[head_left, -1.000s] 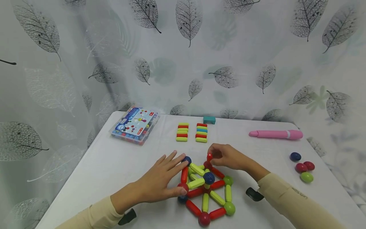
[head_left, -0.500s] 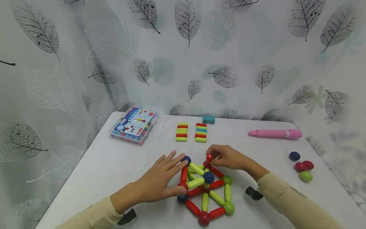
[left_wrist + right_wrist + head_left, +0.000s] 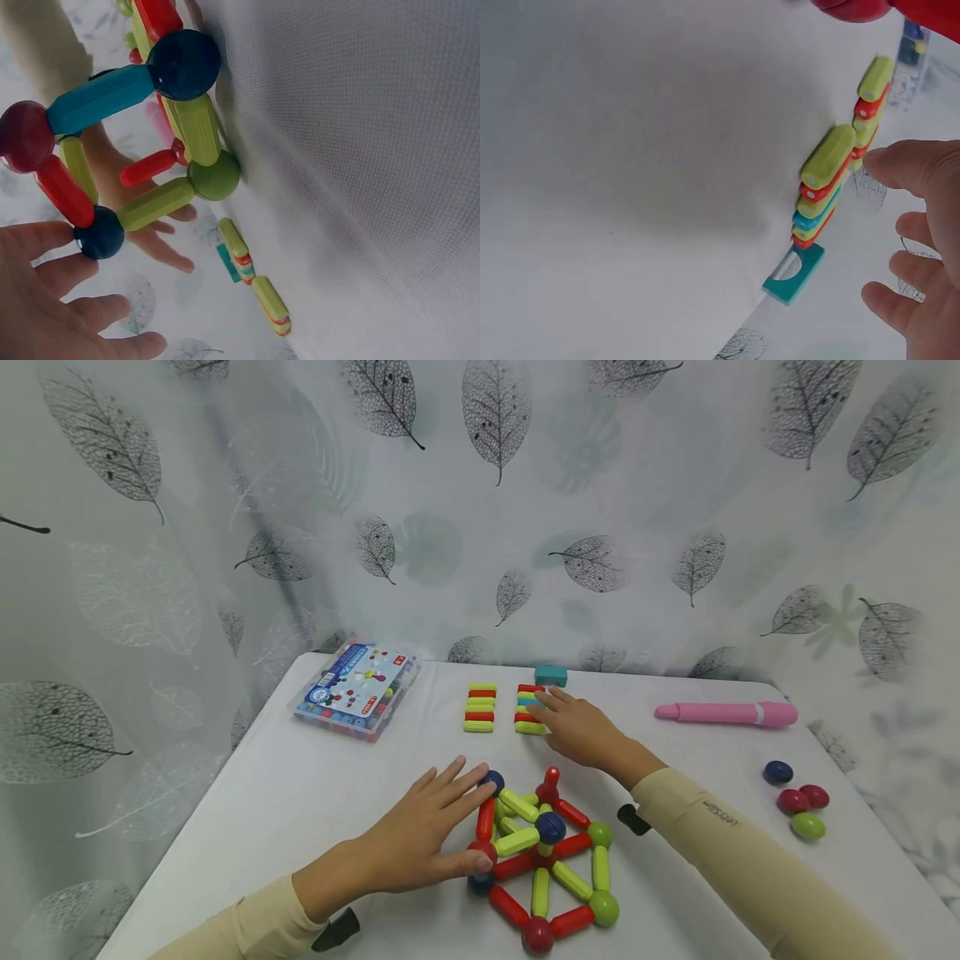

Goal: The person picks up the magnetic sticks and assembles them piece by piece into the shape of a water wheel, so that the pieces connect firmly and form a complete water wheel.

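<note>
Fetching a stick: right hand (image 3: 581, 732), fingers loosely spread, empty, over right-hand row of coloured plastic sticks (image 3: 528, 710) behind stick-and-ball frame (image 3: 540, 852); left hand (image 3: 420, 843), flat, steadying frame. Next: pinching one stick.

Rod-and-ball structure (image 3: 542, 860) flat on table, red rod (image 3: 552, 779) upright, stacked rods (image 3: 528, 710) behind

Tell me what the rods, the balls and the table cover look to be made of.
Rods: likely matte plastic, with solid colours, ridged sides and rounded ends. Balls: probably plastic too, smooth with a soft sheen. Table cover: seems to be woven cloth; the left wrist view shows a fine weave. The right hand reaches over the rods.
</note>
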The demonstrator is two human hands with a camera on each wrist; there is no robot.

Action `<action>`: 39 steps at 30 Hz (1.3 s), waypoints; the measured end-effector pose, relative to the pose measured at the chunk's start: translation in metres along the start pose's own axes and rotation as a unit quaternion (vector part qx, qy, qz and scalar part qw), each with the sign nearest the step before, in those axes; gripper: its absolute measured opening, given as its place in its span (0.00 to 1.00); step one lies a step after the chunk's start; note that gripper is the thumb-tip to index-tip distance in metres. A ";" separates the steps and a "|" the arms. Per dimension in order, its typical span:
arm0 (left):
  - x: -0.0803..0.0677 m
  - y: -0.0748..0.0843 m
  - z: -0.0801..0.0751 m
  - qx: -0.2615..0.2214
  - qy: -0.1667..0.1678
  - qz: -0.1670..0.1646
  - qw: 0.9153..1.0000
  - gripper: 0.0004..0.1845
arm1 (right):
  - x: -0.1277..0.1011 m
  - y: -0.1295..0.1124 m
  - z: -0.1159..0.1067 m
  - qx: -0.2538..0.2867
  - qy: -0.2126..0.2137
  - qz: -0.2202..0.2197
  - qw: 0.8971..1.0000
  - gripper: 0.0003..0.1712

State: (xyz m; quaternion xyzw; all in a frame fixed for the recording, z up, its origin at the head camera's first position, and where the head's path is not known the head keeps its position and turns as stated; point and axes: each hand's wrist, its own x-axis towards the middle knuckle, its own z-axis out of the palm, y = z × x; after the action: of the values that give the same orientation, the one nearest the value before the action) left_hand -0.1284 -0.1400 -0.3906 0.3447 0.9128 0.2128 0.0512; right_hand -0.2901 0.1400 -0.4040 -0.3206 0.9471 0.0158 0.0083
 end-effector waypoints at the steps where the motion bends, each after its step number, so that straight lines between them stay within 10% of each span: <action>1: 0.000 0.000 0.000 0.001 0.000 0.001 1.000 0.45 | 0.003 -0.001 0.001 -0.016 0.002 -0.009 1.000 0.36; 39: -0.001 0.001 0.000 -0.003 -0.001 -0.004 1.000 0.46 | 0.022 -0.006 0.018 -0.018 -0.038 -0.010 0.999 0.29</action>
State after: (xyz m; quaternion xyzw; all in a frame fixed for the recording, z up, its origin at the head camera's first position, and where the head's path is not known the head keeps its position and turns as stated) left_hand -0.1276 -0.1401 -0.3899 0.3415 0.9134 0.2150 0.0538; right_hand -0.3039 0.1227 -0.4225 -0.3292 0.9424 0.0444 0.0384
